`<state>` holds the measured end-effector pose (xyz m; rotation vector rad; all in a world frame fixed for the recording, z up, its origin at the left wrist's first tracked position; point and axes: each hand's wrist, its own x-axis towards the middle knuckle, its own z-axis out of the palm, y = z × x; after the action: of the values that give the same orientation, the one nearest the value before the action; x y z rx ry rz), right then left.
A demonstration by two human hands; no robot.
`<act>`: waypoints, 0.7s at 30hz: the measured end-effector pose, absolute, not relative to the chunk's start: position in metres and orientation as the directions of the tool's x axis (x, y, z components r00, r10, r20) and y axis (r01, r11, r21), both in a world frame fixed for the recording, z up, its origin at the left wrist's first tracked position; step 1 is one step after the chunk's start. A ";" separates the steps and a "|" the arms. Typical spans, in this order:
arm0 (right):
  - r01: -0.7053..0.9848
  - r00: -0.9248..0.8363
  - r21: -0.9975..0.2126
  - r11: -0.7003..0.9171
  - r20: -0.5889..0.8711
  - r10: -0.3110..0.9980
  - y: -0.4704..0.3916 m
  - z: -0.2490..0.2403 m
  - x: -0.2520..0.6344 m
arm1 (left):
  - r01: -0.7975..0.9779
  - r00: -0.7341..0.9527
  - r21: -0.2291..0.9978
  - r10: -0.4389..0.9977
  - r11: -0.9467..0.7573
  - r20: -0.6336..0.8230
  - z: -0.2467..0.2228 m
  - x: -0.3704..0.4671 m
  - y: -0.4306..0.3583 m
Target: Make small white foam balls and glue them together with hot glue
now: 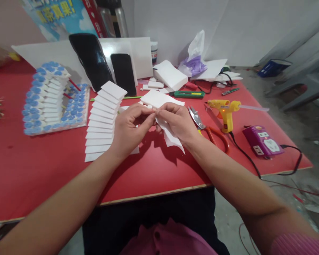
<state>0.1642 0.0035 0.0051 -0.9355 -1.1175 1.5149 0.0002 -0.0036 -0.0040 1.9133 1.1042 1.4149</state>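
Observation:
My two hands meet fingertip to fingertip above the red table (154,177). My right hand (175,120) holds a white tissue (172,137) that hangs down below its fingers. The fingers of my left hand (131,124) are pinched together against the right fingertips; what they grip is too small to make out. Just left of my left hand, a curved stair of white strips (101,131) stands on the table. White pieces (159,99) lie behind my fingers.
A blue-and-white stepped model (34,106) stands left. Two phones (93,60) lean behind. To the right are red-handled pliers (212,132), a yellow glue gun (225,113), a purple socket box (263,141) and cables. A green cutter (188,94) lies behind my right hand.

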 end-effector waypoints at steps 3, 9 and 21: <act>-0.244 -0.191 -0.968 0.066 0.114 0.975 0.007 -0.003 0.163 | 0.146 0.070 0.930 0.941 -0.338 0.331 -0.003 0.002 -0.003; -0.114 -0.194 -0.963 0.244 0.263 0.945 0.008 -0.010 0.163 | 0.113 0.029 0.946 0.952 -0.305 0.304 -0.003 0.002 -0.003; -0.354 -0.243 -0.935 0.001 0.093 0.966 0.008 -0.006 0.161 | 0.219 -0.025 0.901 0.921 -0.375 0.390 -0.004 0.001 -0.003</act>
<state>0.1607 0.0079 -0.0059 -0.7703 -1.1365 1.5059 0.0011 -0.0030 -0.0038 1.6329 1.2058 1.4448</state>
